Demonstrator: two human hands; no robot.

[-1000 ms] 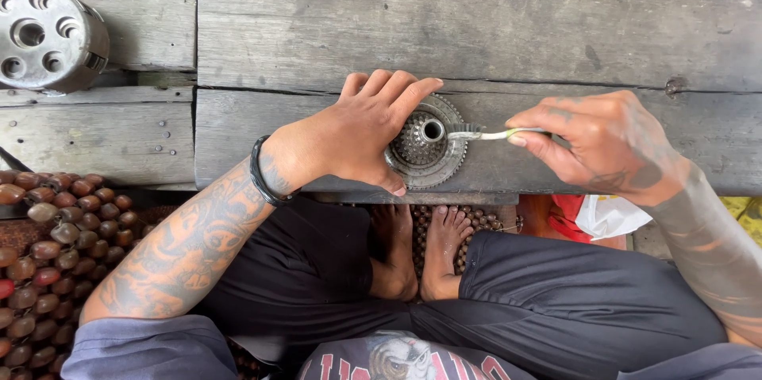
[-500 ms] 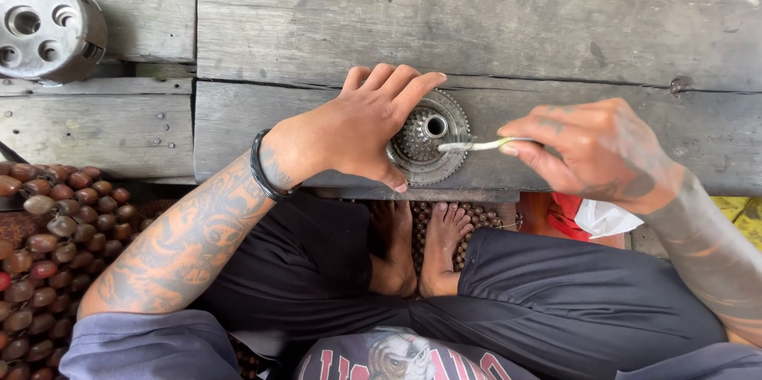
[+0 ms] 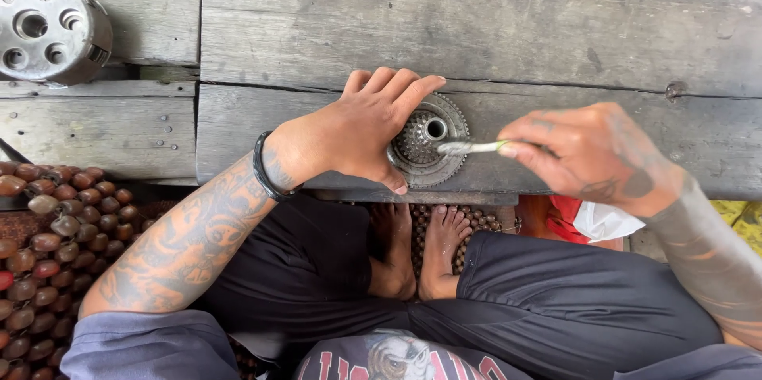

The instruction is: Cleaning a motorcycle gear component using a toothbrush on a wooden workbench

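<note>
Two hands at work: left hand (image 3: 357, 130) clamped over toothed metal disc (image 3: 425, 142), likely heavy, rigid, best gripped by rim; right hand (image 3: 591, 150) pinching brush (image 3: 472, 146).

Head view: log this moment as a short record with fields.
Surface: weathered grey wooden plank bench
Left hand: fingers spread over the round toothed metal sprocket cluster, holding it on the bench
Right hand: pinches a thin pale brush-like tool, tip at the cluster's centre hole
Far left: silver metal cylinder with round holes, lying on the planks
Lower left: pile of brown round nuts
Below the bench: the person's bare feet
</note>
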